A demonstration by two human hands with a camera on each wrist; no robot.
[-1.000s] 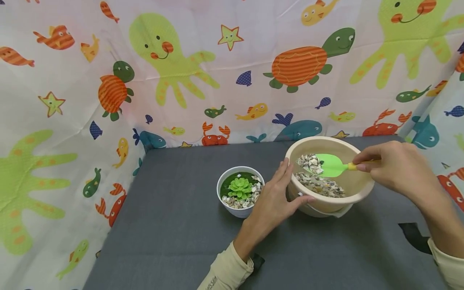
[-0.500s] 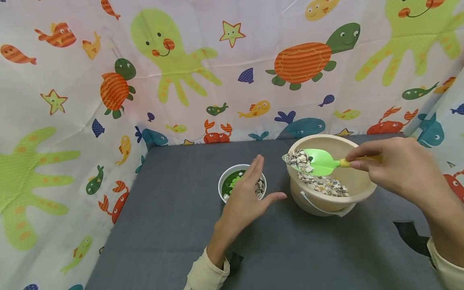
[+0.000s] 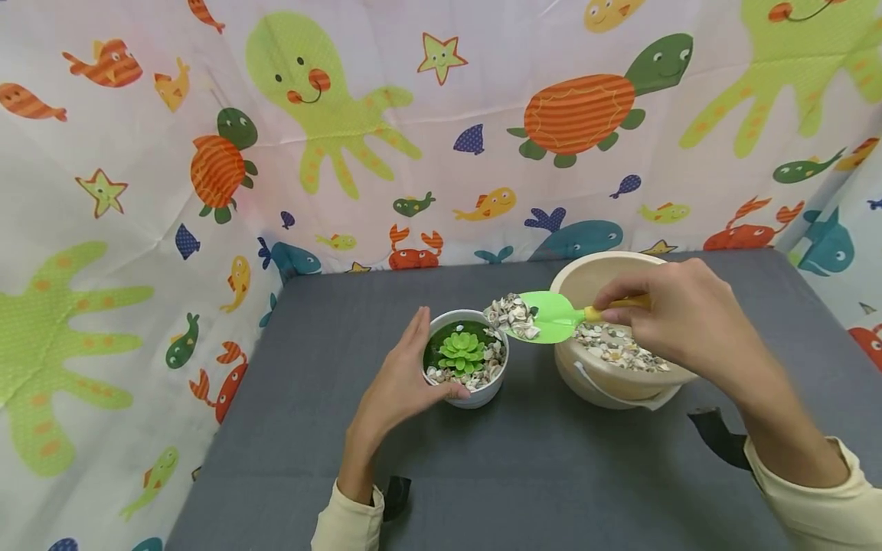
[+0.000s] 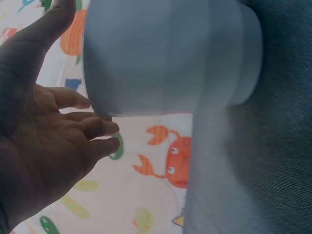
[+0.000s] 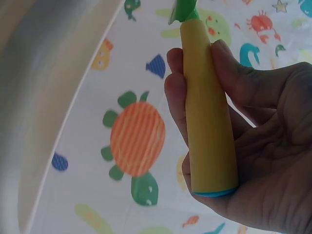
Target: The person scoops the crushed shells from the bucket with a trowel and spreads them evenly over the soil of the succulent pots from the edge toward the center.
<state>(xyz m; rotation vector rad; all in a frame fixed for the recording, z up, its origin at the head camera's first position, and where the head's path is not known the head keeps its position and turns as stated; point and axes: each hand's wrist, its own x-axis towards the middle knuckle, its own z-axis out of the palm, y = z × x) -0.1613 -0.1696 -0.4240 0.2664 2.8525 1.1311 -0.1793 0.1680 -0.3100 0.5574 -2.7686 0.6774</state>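
Now the left hand [image 3: 400,383] cups the near left side of the small white pot [image 3: 467,360], fingers and thumb curved against its wall; half a second ago it hovered flat above the pot, and a second ago it rested on the cream bucket [image 3: 620,337]. From the left wrist view the pot [image 4: 165,58] fills the frame with the fingers [image 4: 92,126] just under it. The pot stands on the grey bench [image 3: 524,474], mid-way across, holding a green succulent [image 3: 460,352] ringed with pebbles.

The right hand [image 3: 671,321] grasps the yellow handle [image 5: 207,112] of the green scoop [image 3: 544,317]. The scoop, loaded with small shells and pebbles [image 3: 511,315], has travelled left out of the bucket and now sits over the far right rim of the pot. Earlier its blade was inside the bucket, above the pebbles [image 3: 613,348] lying there. The bucket stands just right of the pot, in the same spot as before.
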